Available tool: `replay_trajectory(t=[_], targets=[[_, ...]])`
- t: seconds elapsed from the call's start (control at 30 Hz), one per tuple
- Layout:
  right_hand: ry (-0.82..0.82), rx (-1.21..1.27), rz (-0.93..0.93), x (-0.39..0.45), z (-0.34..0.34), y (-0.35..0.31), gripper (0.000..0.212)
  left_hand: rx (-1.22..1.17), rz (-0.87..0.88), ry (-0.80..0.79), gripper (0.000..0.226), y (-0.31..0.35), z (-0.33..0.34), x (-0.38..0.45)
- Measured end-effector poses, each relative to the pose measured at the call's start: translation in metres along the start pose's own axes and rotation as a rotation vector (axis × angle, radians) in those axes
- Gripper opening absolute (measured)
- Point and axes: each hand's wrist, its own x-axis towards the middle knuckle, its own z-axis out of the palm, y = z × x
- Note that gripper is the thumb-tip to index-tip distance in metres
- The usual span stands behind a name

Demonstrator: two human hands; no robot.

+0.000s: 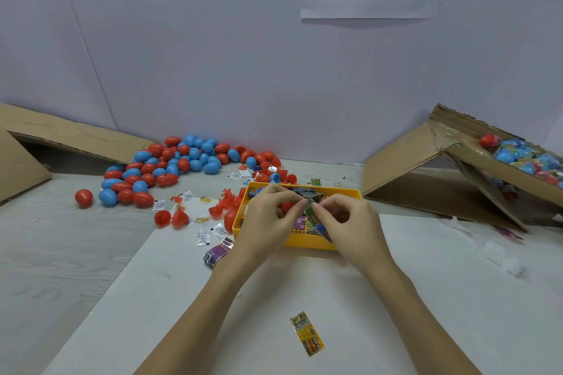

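Over the yellow tray both my hands meet. My left hand curls round a red egg, of which only a small part shows between the fingers. My right hand pinches a green printed film sleeve against that egg. The tray holds more colourful film sleeves. A yellow film sleeve lies flat on the white sheet near me.
A heap of red and blue plastic eggs lies at the back left, with loose red halves and small white sachets nearer. A purple sleeve bundle lies left of the tray. Cardboard boxes stand at far left and right, the right one holding wrapped eggs.
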Motion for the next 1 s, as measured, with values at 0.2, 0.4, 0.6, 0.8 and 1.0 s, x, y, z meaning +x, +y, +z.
replay_trajectory(t=[0.2, 0.4, 0.6, 0.8, 1.0], targets=[[0.061, -0.164, -0.130, -0.0006, -0.0014, -0.0042, 0.030, 0.031, 0.001, -0.002, 0.014, -0.0036, -0.0014, 0.0006], [0.008, 0.033, -0.019, -0.0007, -0.0019, -0.0045, 0.006, 0.043, 0.016, -0.001, 0.013, -0.0045, -0.0008, 0.0010], [0.067, -0.057, 0.017, 0.0002, -0.0003, -0.0002, 0.006, 0.031, -0.009, -0.038, 0.011, -0.0045, -0.0025, 0.0004], [0.137, -0.072, 0.024, 0.0009, -0.0054, 0.0033, 0.008, 0.104, -0.037, -0.026, 0.012, -0.0077, -0.0033, 0.0004], [0.026, 0.052, 0.050, 0.0005, -0.0017, 0.0014, 0.010, 0.009, -0.067, -0.064, 0.009, -0.0022, -0.0015, 0.0011]])
